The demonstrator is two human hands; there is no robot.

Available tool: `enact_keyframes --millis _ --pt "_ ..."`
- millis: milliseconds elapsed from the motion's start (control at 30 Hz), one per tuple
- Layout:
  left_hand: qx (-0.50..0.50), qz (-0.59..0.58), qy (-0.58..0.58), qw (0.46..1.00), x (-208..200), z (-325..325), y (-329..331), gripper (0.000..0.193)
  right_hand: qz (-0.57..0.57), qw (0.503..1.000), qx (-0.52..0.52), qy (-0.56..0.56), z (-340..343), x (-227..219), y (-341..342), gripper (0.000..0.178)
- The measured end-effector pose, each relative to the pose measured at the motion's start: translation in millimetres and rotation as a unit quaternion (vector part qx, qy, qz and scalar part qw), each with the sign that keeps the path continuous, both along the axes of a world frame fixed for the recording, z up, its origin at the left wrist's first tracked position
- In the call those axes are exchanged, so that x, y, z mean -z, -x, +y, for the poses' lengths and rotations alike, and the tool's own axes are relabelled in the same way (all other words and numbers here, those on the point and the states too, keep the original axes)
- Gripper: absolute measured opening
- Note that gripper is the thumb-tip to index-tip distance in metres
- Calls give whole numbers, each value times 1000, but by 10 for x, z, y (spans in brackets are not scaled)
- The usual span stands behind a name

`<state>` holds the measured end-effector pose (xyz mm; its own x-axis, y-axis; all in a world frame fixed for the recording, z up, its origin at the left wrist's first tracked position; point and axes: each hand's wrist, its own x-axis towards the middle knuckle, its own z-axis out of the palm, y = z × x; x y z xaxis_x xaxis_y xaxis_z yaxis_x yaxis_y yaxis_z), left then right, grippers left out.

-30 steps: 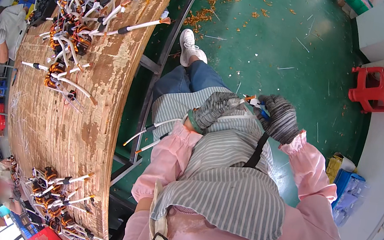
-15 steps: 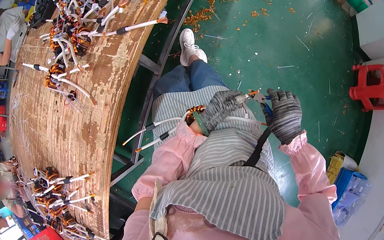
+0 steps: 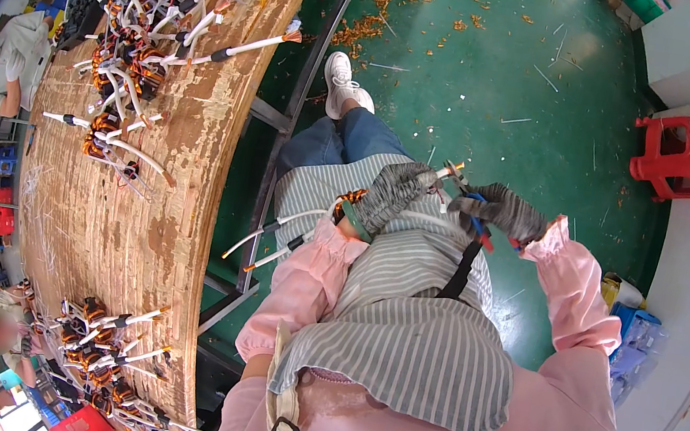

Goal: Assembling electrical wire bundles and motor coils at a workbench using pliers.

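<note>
My left hand [image 3: 395,194], in a grey knitted glove, is closed around a copper-wound coil [image 3: 351,200] over my lap. The coil's white leads [image 3: 268,229] stick out to the left, and the bare copper end of another lead [image 3: 450,168] shows past my fingertips. In my gloved right hand [image 3: 506,213] is a pair of pliers [image 3: 478,227] with blue and red handles. The pliers' jaws are at that lead's end; whether they grip it I cannot tell. My fingers partly cover the handles and most of the coil.
A worn wooden table [image 3: 167,242] stands on my left, with a heap of coils [image 3: 133,50] at its far end and another group [image 3: 97,352] nearer. Copper scraps [image 3: 359,30] litter the green floor. A red stool [image 3: 675,158] is at the right.
My right hand has turned and dropped slightly, bringing the pliers' red and blue handles into sight below it. My left hand and the coil have barely moved.
</note>
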<state>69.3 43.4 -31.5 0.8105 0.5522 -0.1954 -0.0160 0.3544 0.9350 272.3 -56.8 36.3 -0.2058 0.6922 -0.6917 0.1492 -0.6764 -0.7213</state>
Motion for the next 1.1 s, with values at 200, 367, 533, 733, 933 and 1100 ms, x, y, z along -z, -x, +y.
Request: enact_keyframes --millis 200,367,533,733,933,1100 --pt "-6 19 -14 1000 33 -39 -79 23 -322 916 -75 -225 33 56 38 31" --pt "-19 6 14 1000 -33 -38 -69 21 -485 816 -41 -312 -13 66 157 33" --pt "-16 -2 -67 998 48 -39 -180 21 -106 985 79 -111 -72 187 154 37" --pt "-43 -47 58 996 53 -16 -126 25 -398 868 -38 -296 11 114 130 36" --pt "63 -59 103 991 -105 114 75 26 -501 664 -178 -526 248 51 -54 54" --pt "125 -62 92 986 -103 153 101 24 -491 614 -231 -574 382 47 -92 60"
